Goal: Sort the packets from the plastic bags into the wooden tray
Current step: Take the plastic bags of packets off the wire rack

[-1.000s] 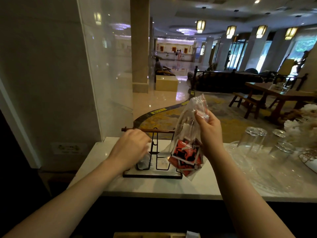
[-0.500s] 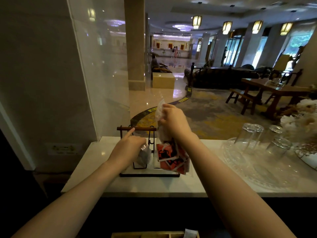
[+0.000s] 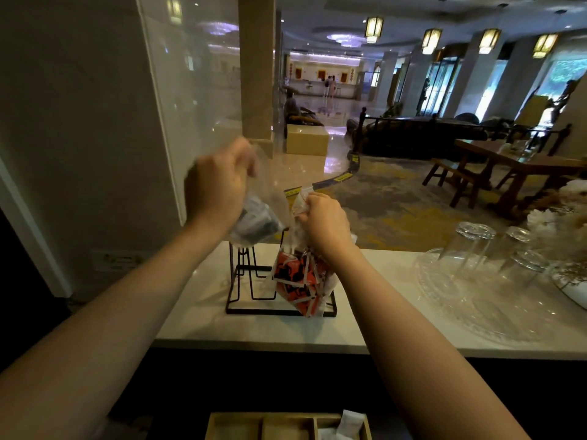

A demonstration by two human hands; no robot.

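My right hand [image 3: 324, 222] grips the top of a clear plastic bag of orange packets [image 3: 298, 281], which hangs over the black wire rack [image 3: 241, 281] on the white counter. My left hand [image 3: 219, 188] is raised above the rack's left side and holds the top of a second clear bag with dark packets [image 3: 257, 222], blurred by motion. The wooden tray [image 3: 270, 425] lies at the bottom edge, below the counter, with compartments; a white packet [image 3: 349, 422] sits in its right compartment.
A clear glass tray [image 3: 451, 300] with upturned drinking glasses [image 3: 473, 246] stands on the counter [image 3: 203, 319] to the right, next to a vase of white flowers [image 3: 568, 271]. A glass partition [image 3: 190, 106] rises behind the counter's left end. A lobby lies beyond.
My left hand has lifted the bag of dark packets up off the rack. My right hand has lowered the orange-packet bag and moved it left over the rack.
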